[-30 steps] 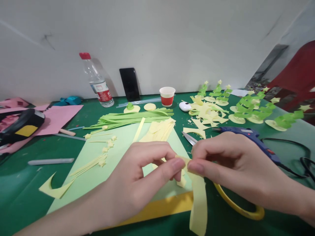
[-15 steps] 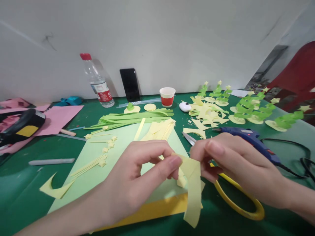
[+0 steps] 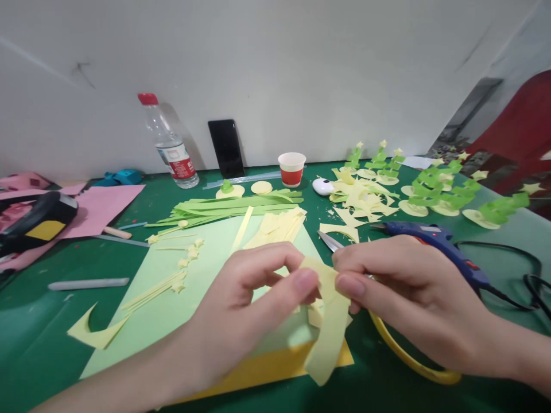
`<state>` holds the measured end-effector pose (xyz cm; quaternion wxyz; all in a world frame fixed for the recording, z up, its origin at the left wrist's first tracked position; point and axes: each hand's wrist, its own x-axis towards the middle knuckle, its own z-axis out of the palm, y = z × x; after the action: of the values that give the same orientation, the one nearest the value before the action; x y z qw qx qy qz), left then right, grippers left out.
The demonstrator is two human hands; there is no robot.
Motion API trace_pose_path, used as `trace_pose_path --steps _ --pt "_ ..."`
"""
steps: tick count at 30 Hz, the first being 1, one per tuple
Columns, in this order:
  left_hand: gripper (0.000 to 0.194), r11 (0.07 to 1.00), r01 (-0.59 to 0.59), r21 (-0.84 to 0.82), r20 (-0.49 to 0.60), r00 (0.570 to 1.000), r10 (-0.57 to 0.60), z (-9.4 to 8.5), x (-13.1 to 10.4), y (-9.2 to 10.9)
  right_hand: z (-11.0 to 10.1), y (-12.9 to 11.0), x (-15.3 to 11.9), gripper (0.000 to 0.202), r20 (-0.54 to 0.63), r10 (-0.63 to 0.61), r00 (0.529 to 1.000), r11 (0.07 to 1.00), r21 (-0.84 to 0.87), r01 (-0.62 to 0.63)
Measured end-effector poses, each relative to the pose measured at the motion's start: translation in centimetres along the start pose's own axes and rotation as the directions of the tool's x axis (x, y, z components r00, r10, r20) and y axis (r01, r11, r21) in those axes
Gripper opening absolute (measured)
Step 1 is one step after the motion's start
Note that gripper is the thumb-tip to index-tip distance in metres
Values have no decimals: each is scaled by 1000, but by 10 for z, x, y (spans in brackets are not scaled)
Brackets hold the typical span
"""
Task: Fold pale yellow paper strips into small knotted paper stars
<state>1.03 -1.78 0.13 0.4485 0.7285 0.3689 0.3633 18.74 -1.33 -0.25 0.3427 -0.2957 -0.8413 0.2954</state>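
A pale yellow paper strip (image 3: 329,327) is pinched between both hands, its long end hanging down toward me. My left hand (image 3: 258,304) is closed on its upper left part with thumb and forefinger. On the right edge of the strip, the thumb and fingers of my right hand (image 3: 400,292) press together. Beneath the right hand lies a pair of scissors with a yellow handle (image 3: 408,353), its blades (image 3: 330,241) poking out to the left. Under my hands are light green paper sheets (image 3: 172,304) with small folded paper stars (image 3: 178,282) and narrow strips on them.
Green paper strips (image 3: 232,206) and a yellow strip stack (image 3: 279,226) lie ahead. A blue glue gun (image 3: 439,244) with its cord sits at right, below several finished star ornaments (image 3: 447,186). A paper cup (image 3: 292,170), phone (image 3: 226,148) and water bottle (image 3: 174,152) stand by the wall.
My right thumb has come down onto the strip, and the right fingers now pinch its edge. The strip's hanging end has swung a little to the left and curves more.
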Motion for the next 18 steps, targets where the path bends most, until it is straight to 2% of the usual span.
trace_pose_path --steps 3,6,11,18 --pt "26 996 -23 91 6 1000 23 3 0 -2 4 1 -1 32 -28 -22 999 1000 -12 22" --pt "28 979 -81 188 -4 997 83 4 -2 -2 7 1 -2 32 -15 18 1000 1000 -4 -18" --pt "29 984 -101 147 9 995 101 4 -5 -3 7 0 1 29 13 73 997 996 58 -74" --pt "31 981 -115 156 -65 990 126 6 -7 -9 4 0 4 24 62 175 983 939 289 -186"
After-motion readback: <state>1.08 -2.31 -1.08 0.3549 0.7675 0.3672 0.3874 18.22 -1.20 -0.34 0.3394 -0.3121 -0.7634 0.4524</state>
